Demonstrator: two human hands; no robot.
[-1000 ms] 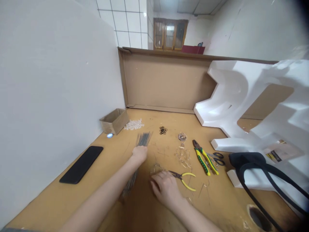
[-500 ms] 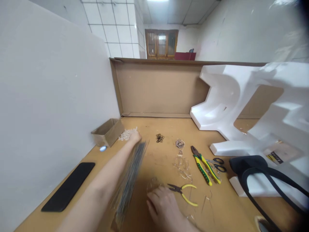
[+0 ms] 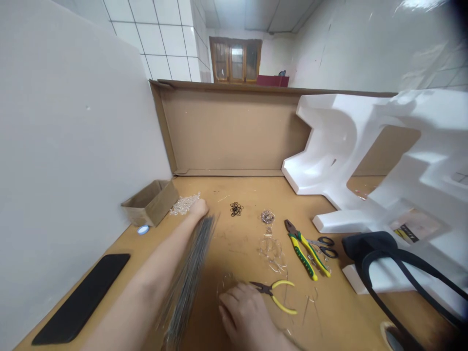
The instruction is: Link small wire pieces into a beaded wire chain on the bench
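Note:
My left hand (image 3: pixel 199 208) reaches to the right edge of a pile of small clear rings (image 3: pixel 182 205); its fingers are turned away and blurred. Under and beside that forearm lies a long bundle of thin grey wires (image 3: pixel 192 275). My right hand (image 3: pixel 243 309) rests low on the table with curled fingers, closed on a thin bent wire (image 3: pixel 224 281) whose loop sticks out beyond the fingertips. Just right of it lie small yellow-handled pliers (image 3: pixel 274 295), jaws towards the hand.
Black rings (image 3: pixel 236 209), a coil of wire (image 3: pixel 268 217) and bent wire pieces (image 3: pixel 272 253) lie mid-table. Further right are green-yellow pliers (image 3: pixel 306 251), scissors (image 3: pixel 327 247), white foam (image 3: pixel 329 141) and a black strap (image 3: pixel 378 253). Leftward: a cardboard box (image 3: pixel 149 202), blue-white cap (image 3: pixel 143 229), black phone-like slab (image 3: pixel 82 300).
My left hand has let go of the wire bundle and moved forward to the clear rings. My right hand stays by the yellow-handled pliers. The camera view has shifted.

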